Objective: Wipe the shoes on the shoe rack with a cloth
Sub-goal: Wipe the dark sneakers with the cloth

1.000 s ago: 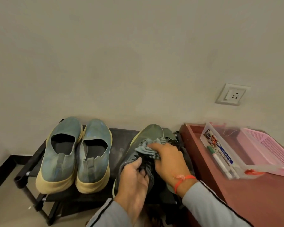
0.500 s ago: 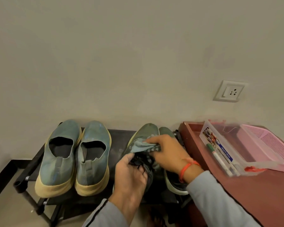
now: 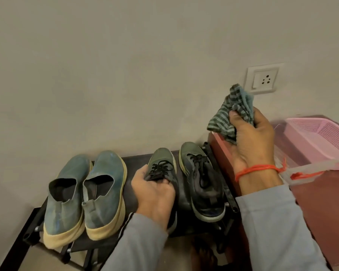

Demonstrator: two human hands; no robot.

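Observation:
A black shoe rack [image 3: 132, 165] stands against the wall. On its left sit two blue slip-on shoes [image 3: 84, 194] with cream soles. To their right stand two dark green laced sneakers. My left hand [image 3: 155, 194] grips the left sneaker [image 3: 161, 163] from above, at its laces, as it rests on the rack. The right sneaker [image 3: 202, 180] stands free beside it. My right hand [image 3: 252, 141] is raised above the red table, away from the shoes, holding a crumpled grey-green striped cloth [image 3: 233, 112].
A dark red table [image 3: 325, 208] stands right of the rack, carrying a pink plastic basket [image 3: 325, 137] and a clear plastic box [image 3: 301, 169]. A wall socket [image 3: 262, 79] sits above it. A lower rack shelf shows below.
My right hand has lifted the cloth off the sneaker and moved up and right over the table. My left hand has set the left sneaker down on the rack beside its pair.

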